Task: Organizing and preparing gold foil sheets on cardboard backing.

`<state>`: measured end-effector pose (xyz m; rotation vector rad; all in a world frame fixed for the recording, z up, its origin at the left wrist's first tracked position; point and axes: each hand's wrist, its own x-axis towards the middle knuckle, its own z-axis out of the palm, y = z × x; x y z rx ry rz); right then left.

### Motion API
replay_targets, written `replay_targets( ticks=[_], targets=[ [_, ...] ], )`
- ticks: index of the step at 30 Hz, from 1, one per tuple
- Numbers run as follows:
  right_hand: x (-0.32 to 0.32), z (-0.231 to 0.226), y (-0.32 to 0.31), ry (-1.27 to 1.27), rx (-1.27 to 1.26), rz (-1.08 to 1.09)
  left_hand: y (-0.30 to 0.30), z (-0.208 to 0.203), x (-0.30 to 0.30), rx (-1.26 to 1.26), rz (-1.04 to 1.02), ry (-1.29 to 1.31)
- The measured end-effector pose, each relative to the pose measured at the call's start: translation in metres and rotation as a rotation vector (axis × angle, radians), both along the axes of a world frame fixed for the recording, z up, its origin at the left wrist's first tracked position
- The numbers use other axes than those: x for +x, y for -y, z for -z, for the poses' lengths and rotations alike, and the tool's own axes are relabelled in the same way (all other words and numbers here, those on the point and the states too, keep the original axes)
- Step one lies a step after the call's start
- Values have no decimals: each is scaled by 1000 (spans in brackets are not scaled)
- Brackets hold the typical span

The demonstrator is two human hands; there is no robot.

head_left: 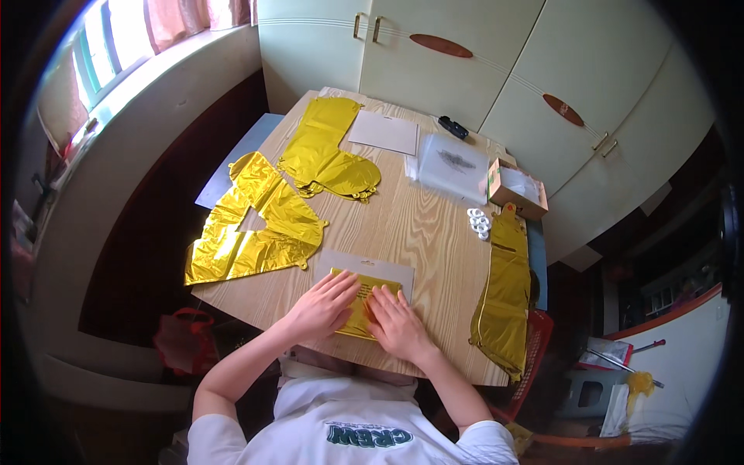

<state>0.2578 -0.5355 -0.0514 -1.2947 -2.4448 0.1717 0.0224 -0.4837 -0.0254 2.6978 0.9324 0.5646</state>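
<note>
A folded gold foil balloon [361,297] lies on a clear plastic sleeve [364,267] near the front edge of the wooden table [418,225]. My left hand [322,304] lies flat on the left part of the folded foil, fingers spread. My right hand [397,319] presses flat on its right part. Neither hand grips anything; both palms rest on the foil.
Flat gold foil balloons lie at the left [252,225], at the back [329,151] and over the right edge [502,294]. A white card [384,132], clear bags [453,164], a small open box [515,188], white tape rolls [478,222] and a black object [452,126] are at the back. Cream cupboards stand behind.
</note>
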Motion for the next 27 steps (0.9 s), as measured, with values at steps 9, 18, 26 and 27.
replay_targets(
  ticks=[9, 18, 26, 27],
  targets=[
    [-3, 14, -13, 152, -40, 99, -16, 29, 21, 56, 18, -227],
    [-3, 11, -15, 204, -68, 100, -19, 27, 17, 63, 21, -244],
    [-4, 9, -17, 177, -78, 99, -22, 28, 18, 13, 21, -229],
    [-4, 9, -18, 180, -80, 100, -22, 28, 18, 14, 22, -234]
  ],
)
